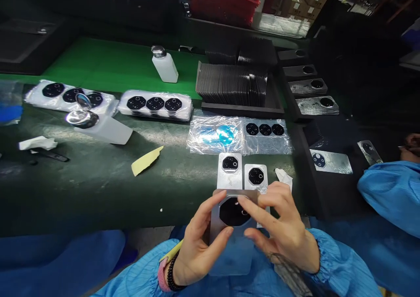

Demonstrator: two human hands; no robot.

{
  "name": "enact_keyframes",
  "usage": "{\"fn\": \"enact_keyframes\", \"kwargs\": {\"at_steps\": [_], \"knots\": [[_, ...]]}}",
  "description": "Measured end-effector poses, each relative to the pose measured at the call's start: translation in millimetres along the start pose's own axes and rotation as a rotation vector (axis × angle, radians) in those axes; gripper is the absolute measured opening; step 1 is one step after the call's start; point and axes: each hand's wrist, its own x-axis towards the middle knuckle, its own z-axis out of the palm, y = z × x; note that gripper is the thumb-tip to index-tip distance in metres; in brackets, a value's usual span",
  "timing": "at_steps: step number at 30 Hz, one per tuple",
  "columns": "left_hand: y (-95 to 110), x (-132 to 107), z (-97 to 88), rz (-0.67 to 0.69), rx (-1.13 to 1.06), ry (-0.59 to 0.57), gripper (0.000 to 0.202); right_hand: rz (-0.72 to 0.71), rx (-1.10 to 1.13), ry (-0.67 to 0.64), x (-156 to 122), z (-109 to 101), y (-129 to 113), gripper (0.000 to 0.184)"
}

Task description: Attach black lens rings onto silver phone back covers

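Note:
My left hand [197, 240] grips a grey phone back cover [229, 240] by its left edge, thumb on the front. My right hand [278, 227] holds the cover's right side, its forefinger pressing on the black octagonal camera lens [233, 211]. Two more covers, one with a camera module [229, 170] and one with a black lens [256, 176], lie on the table just beyond my hands.
Plastic sheets of black lenses [155, 104] [266, 133] lie on the dark table. Two white dispenser bottles [98, 124] [164, 65], a tray of stacked plates [234, 87], a yellow paper scrap [146, 160] and a row of covers [316, 105] are about. A co-worker's blue sleeve [390, 192] is right.

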Motion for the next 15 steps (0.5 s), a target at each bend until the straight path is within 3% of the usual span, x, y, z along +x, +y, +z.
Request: {"fn": "enact_keyframes", "kwargs": {"at_steps": [3, 6, 9, 15], "knots": [[-2, -3, 2.2, -0.034, -0.02, 0.04, 0.036, 0.211, 0.235, 0.117, -7, 1, 5, 0.034], [-2, -3, 2.3, -0.045, -0.033, 0.034, 0.036, 0.417, 0.522, 0.048, -9, 3, 4, 0.034], [0, -1, 2.0, -0.054, -0.076, 0.013, 0.036, 0.502, 0.722, -0.095, -5, 7, 0, 0.03], [4, 9, 0.6, -0.094, -0.215, -0.058, 0.04, 0.579, 0.794, -0.161, 1, 8, -6, 0.042]]}}
